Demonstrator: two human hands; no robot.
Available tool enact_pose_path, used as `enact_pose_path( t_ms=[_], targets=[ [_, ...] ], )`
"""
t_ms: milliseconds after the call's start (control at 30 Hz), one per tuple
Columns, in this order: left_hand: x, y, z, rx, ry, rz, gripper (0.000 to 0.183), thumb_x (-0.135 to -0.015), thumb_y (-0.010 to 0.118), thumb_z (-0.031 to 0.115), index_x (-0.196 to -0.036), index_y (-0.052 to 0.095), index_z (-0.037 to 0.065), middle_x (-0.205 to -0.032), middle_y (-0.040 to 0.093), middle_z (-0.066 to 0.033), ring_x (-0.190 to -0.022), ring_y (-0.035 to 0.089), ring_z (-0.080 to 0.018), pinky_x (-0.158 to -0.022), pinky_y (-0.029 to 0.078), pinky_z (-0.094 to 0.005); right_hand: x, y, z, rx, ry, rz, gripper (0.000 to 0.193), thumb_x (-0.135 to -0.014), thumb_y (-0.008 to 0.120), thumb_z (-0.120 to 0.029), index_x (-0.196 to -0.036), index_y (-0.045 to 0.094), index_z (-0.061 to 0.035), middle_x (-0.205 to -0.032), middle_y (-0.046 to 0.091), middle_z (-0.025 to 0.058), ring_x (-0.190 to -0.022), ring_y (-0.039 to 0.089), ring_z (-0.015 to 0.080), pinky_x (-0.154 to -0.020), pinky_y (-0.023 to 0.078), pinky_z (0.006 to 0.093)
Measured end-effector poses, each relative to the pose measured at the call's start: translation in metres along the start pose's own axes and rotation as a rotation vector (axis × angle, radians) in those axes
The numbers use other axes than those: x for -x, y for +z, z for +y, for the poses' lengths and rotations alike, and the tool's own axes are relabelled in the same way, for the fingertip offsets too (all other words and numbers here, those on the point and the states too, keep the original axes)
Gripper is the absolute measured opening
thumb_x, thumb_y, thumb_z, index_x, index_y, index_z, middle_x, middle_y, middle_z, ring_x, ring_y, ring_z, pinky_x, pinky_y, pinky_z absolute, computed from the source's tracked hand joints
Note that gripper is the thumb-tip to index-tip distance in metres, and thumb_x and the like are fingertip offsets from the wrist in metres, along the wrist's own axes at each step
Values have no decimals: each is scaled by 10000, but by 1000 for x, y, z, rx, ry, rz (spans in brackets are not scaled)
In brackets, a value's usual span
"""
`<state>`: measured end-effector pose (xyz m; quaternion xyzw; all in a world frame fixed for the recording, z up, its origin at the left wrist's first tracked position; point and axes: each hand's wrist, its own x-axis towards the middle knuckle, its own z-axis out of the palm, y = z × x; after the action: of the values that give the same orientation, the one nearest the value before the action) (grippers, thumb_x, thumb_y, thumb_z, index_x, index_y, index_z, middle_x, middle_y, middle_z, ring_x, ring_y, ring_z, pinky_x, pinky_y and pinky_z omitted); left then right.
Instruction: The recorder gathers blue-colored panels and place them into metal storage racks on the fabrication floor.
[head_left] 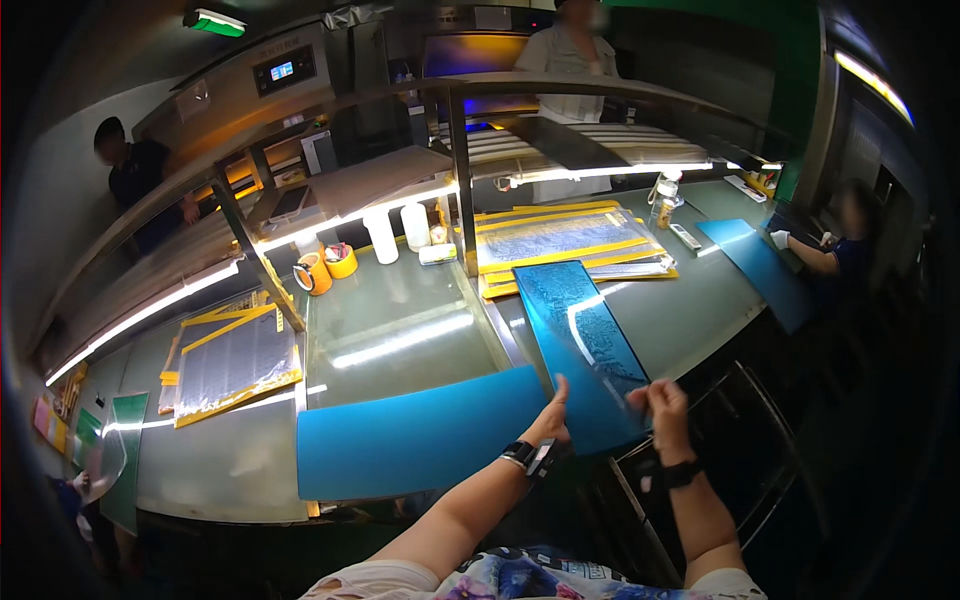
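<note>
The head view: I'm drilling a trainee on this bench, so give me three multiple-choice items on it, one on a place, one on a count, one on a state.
1. Where do the tape rolls lie?
A. behind the glass panel
B. on the blue mat
C. in the left hand

2. How many white bottles stand near the tape rolls?
A. one
B. two
C. four

3. How is the long blue sheet held?
A. by both hands
B. by one hand
C. by neither

Key: 1 A, they sit beyond the glass panel; 2 B, two stand side by side; 3 A, left hand and right hand grip its near end.
</note>
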<state>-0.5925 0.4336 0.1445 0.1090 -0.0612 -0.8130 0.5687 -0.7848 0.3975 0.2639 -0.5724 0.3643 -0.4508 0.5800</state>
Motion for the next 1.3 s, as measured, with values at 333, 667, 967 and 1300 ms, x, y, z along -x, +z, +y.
enact_pose_path(
  t_ms=[333, 667, 967, 1300],
  targets=[
    [-76, -143, 4, -876, 434, 560, 561, -856, 512, 408, -1205, 400, -17, -1118, 538, -133, -997, 523, -263, -860, 413, -430, 24, 28, -164, 753, -1235, 188, 69, -782, 513, 59, -816, 524, 0, -787, 591, 119, -694, 582, 280, -595, 463, 328],
    [31, 49, 39, -44, 427, 333, 1038, -695, 432, 733, -1380, -31, 105, -1399, 195, -168, -1238, 289, -353, -990, 235, -509, 46, -75, -89, 367, -562, 255, 157, -871, 495, -176, -853, 505, -20, -882, 556, 84, -803, 525, 143, -751, 432, 275],
    [47, 47, 85, -380, 647, 521, 299, -905, 453, 243, -1133, 430, 50, -1053, 578, -95, -869, 599, -276, -691, 508, -330, 44, -120, 33, -252, 279, 222, 472, -793, 511, 14, -1241, 367, 52, -1001, 564, 122, -835, 554, 135, -735, 451, 239],
    [311, 52, 95, -837, 1057, 1216, 326, -892, 470, 333, -1059, 536, 61, -918, 588, -87, -730, 559, -127, -592, 427, -232, 44, 38, 66, 160, 184, -50, 59, -819, 515, -38, -854, 502, 9, -678, 529, 47, -476, 530, 102, -400, 402, 216]
  ],
)
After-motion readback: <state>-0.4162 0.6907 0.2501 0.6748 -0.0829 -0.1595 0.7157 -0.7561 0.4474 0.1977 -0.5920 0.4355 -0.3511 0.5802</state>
